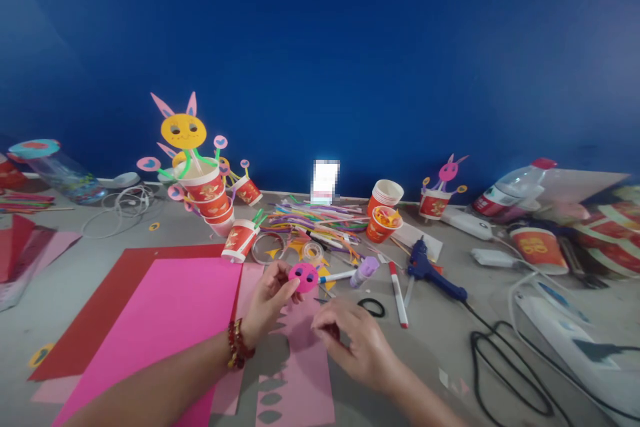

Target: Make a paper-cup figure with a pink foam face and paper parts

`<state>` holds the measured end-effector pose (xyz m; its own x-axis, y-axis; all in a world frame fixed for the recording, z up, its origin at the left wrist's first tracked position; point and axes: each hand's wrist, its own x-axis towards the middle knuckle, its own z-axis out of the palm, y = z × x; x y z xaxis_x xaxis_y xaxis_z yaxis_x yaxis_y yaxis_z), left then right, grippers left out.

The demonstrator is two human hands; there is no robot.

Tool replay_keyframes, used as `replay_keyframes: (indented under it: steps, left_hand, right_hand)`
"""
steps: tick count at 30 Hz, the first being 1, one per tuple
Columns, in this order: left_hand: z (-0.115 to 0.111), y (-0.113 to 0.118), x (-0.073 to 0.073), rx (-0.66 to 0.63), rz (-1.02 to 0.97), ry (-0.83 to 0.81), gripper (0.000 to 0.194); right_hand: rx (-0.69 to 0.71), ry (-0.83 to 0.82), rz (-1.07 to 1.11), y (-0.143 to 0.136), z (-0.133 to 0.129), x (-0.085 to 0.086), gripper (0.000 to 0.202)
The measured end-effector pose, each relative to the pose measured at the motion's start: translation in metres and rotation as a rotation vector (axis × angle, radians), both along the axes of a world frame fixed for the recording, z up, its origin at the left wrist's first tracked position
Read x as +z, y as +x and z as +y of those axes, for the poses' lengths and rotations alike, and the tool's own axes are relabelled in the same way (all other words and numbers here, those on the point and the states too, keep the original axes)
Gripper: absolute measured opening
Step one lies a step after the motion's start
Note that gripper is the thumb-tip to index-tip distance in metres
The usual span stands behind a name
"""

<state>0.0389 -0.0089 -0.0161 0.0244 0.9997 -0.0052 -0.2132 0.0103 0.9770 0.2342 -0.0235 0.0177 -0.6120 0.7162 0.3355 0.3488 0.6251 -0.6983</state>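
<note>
My left hand (273, 300) pinches a small round pink paper face (303, 277) between thumb and fingers. The face has two eye holes with purple edges. Close by on the right, my right hand (357, 340) hovers with its fingers loosely curled and the thumb apart; I see nothing in it. Below both hands lies a pale pink paper sheet (313, 380) with several leaf-shaped cut-outs. A lilac-capped glue stick (365, 271) and a white marker (340, 276) lie just beyond the right hand.
Bright pink (180, 320) and red sheets cover the left side. Decorated paper cups (203, 190) and a pipe-cleaner pile (315, 220) stand at the back. Rightward are a red-capped marker (399, 297), a blue glue gun (430, 267) with a looped cord, and a power strip (560, 327).
</note>
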Motion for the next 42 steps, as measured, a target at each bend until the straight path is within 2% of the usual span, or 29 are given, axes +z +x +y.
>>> replay_keyframes:
  steps: [5,7,10,16,20,25,42]
  left_hand:
    - [-0.004,0.001,0.001,-0.051,0.017,-0.020,0.032]
    - [-0.005,0.002,-0.002,-0.076,-0.024,-0.036,0.033]
    - [-0.006,0.003,-0.008,-0.123,-0.090,-0.068,0.032]
    - [-0.010,0.002,-0.006,-0.184,-0.052,-0.022,0.028]
    - [-0.011,0.002,-0.001,-0.226,-0.035,-0.029,0.031]
    - [-0.010,0.001,-0.003,-0.280,-0.048,-0.067,0.034]
    - [-0.010,0.000,-0.005,-0.333,-0.031,-0.069,0.032]
  right_hand:
    - [-0.207,0.056,0.223,0.018,0.010,0.010,0.019]
    - [-0.286,-0.004,0.215,0.021,0.014,0.009,0.015]
    - [-0.325,-0.120,0.186,0.020,0.019,0.002,0.014]
    - [-0.305,-0.212,0.143,0.017,0.023,-0.007,0.017]
    - [-0.231,-0.217,0.105,0.018,0.023,-0.004,0.021]
    - [-0.151,-0.220,0.057,0.018,0.022,0.002,0.024]
    - [-0.083,-0.245,0.101,0.016,0.020,0.005,0.026]
